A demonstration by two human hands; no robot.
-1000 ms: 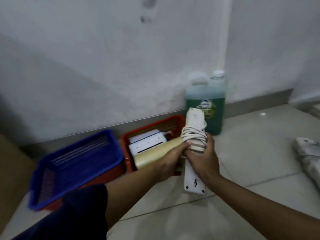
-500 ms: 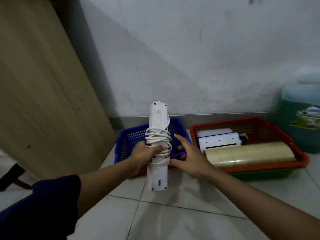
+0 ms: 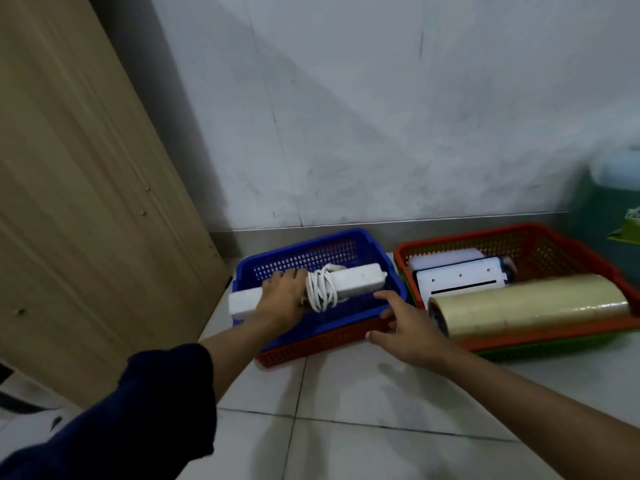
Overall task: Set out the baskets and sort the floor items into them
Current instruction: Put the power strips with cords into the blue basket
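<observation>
A blue basket (image 3: 346,242) sits nested in a red basket (image 3: 311,344) by the wall. My left hand (image 3: 282,299) grips a white power strip (image 3: 349,282) with its cord wound around it, held sideways across the blue basket with its left end sticking out over the rim. My right hand (image 3: 403,325) is open, fingers spread, at the blue basket's front right corner. To the right, another red basket (image 3: 540,237) stacked on a green basket (image 3: 540,348) holds a white device (image 3: 460,278) and a long roll of clear film (image 3: 526,306).
A tall wooden panel (image 3: 86,202) leans or stands at the left, close to the blue basket. A jug of green liquid (image 3: 616,209) stands at the far right against the wall. The floor is pale tile (image 3: 363,427) in front of the baskets.
The power strip went from upright in both hands to my left hand alone, then was tipped sideways and lowered into the blue basket. My right hand let go and moved to the basket's corner.
</observation>
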